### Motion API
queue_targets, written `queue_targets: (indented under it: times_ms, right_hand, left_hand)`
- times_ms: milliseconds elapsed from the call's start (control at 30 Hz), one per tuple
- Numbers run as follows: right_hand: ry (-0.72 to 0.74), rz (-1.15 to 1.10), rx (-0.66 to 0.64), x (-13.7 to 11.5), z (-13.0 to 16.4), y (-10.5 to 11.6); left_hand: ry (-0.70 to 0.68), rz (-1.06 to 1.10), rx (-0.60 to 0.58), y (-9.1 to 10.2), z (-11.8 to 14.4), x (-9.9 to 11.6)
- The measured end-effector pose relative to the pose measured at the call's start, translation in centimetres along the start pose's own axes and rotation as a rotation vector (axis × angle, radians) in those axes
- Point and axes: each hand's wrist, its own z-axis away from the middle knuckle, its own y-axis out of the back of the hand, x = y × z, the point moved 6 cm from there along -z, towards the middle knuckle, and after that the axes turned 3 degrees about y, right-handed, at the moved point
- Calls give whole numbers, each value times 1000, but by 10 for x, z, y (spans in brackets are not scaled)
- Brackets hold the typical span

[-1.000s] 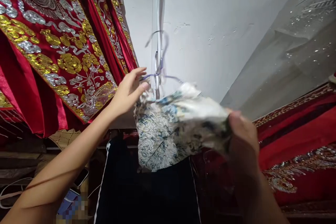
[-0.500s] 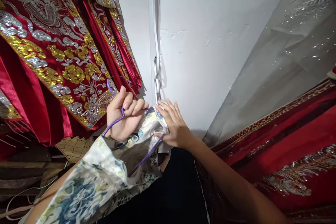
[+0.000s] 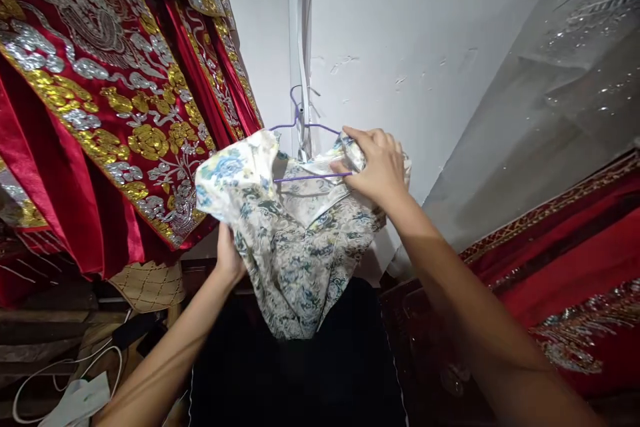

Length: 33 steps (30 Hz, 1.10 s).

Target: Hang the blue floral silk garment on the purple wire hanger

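Note:
A white V-neck blouse [image 3: 300,247] with blue, yellow and green flowers is spread on a purple wire hanger [image 3: 313,177]. The hanger's hook stands up in front of the white wall strip, and its bottom bar crosses the open neckline. My right hand [image 3: 377,163] is closed around the shoulder of the blouse on the right, thumb against the inside of the neckline near the bar. On the other side, my left hand [image 3: 229,257] is at the sleeve's lower edge; its fingers are hidden behind the cloth.
A red costume [image 3: 145,100] with gold and silver embroidery hangs at the left. Sheer sequined fabric [image 3: 530,113] and red beaded cloth [image 3: 575,267] hang at the right. White straps [image 3: 303,27] run down the wall. A white cable [image 3: 30,380] lies lower left.
The blouse has gone from bunched over my left arm to spread across the hanger. My left hand has let go of the hanger and dropped beneath the sleeve; my right hand has moved up and right.

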Motion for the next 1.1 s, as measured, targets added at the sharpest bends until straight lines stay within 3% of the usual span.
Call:
queue_targets:
  times_ms: [100,167,233,333,400,467,533,567,633,733,833,900,967,1033,1100]
  right_hand:
    - [-62,-19,19,0,24,11]
    - [-89,-111,12,-9,46,10]
    - [-113,-371,-12,-27,70,1]
    - [-179,-1027,-127,-65,108,-31]
    - [-378,-1264,-62,-79,140,-53]
    - [-686,-1275,146,-78,179,-71]
    - [-962,-1205,232,-76,221,-87]
    - [-1046,-1193,185,-78,238,-96]
    - [-1106,-1238,-30,-87,258,-115]
    - [-1074,-1322,-291,-100,266,-131]
    - [-1054,-1318,-302,-101,260,-131]
    - [-1061,-1319,-242,-97,256,-127]
    - [-1086,-1327,-181,-92,257,-123]
    - [-1123,-1321,-188,-89,262,-123]
    - [-1154,-1313,-230,-89,266,-125]
  left_hand:
    - [108,356,218,1,37,-42]
    - [187,373,230,-12,58,-62]
    - [272,368,221,-28,73,-75]
    - [408,435,207,-49,85,-88]
    - [465,452,186,-57,89,-93]
    - [480,422,161,-57,94,-95]
    - [473,372,148,-53,98,-92]
    - [470,352,149,-50,101,-89]
    - [459,337,161,-46,105,-83]
    - [434,383,156,-45,106,-75]
    - [460,467,98,-49,104,-78]
    - [462,475,128,-46,102,-83]
    - [378,355,313,-33,103,-85]
    - [256,101,537,-21,110,-80]
    - [180,-164,632,-24,118,-75]
